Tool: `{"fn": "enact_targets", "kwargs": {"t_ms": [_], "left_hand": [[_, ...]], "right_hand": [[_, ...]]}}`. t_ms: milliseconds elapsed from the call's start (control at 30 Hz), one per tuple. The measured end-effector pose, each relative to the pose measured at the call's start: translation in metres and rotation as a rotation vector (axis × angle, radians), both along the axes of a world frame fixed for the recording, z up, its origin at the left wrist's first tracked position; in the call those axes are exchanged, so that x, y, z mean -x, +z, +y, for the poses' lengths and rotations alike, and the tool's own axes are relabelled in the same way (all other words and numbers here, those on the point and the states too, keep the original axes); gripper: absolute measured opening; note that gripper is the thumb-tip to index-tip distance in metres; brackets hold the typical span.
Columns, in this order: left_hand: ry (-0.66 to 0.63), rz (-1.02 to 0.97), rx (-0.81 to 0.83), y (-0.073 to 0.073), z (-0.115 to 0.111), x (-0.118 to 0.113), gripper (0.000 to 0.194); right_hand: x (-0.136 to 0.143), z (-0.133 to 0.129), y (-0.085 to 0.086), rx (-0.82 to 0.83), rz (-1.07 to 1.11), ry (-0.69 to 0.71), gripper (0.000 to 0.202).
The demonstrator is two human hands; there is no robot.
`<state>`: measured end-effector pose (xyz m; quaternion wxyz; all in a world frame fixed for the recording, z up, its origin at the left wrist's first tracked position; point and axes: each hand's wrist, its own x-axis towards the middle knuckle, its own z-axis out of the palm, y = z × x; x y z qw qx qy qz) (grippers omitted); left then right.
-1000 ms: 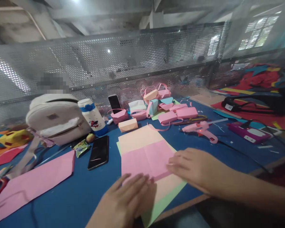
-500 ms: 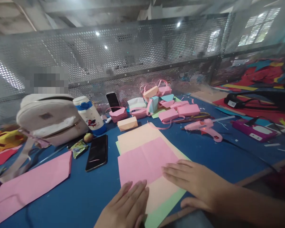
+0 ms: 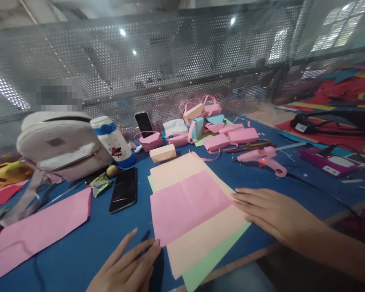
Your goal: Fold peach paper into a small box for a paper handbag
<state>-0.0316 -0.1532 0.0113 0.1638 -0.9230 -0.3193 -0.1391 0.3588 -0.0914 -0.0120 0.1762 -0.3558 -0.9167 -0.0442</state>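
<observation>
In front of me a creased pink sheet of paper (image 3: pixel 191 202) lies on a larger peach sheet (image 3: pixel 207 239), with a green sheet (image 3: pixel 214 255) showing beneath. My left hand (image 3: pixel 130 263) is at the near left corner of the pink sheet, fingers apart, its fingertips at the paper's edge. On the other side, my right hand (image 3: pixel 270 211) rests with outstretched fingers over the right edges of the pink and peach sheets. Neither hand grips anything that I can see.
A pink glue gun (image 3: pixel 263 159) with a cord lies at the right. Small pink paper bags (image 3: pixel 217 142) stand behind the sheets. At left are a black phone (image 3: pixel 124 190), a bottle (image 3: pixel 114 142), a backpack (image 3: pixel 61 142) and a long pink paper (image 3: pixel 45 227).
My hands have spread apart, the left one moving left off the paper and the right one sliding right to its edge. More of the peach and green sheets shows.
</observation>
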Motion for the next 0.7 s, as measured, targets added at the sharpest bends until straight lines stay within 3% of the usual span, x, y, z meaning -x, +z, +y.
{"fn": "enact_targets", "kwargs": {"t_ms": [167,300,400,467,567,700], "left_hand": [[0.088,-0.141,0.246,0.029,0.04,-0.049,0.027],[0.113,-0.147,0.539,0.023,0.072,-0.102,0.02],[0.097,-0.181,0.67,0.018,0.085,-0.128,0.013],[0.051,-0.282,0.858,0.026,0.088,-0.137,0.014],[-0.036,-0.572,1.198,0.048,0.085,-0.143,0.021],[-0.173,-0.929,1.463,0.073,0.075,-0.143,0.027]], "right_hand": [[0.014,0.012,0.021,0.152,0.07,-0.033,0.025],[0.032,0.021,0.033,0.29,0.043,-0.022,0.003],[0.037,0.024,0.044,0.399,0.131,0.023,0.011],[0.036,0.023,0.056,0.474,0.284,0.052,0.013],[0.03,0.021,0.08,0.567,0.547,0.086,0.021],[0.032,0.017,0.111,0.528,0.724,0.09,0.028]]}}
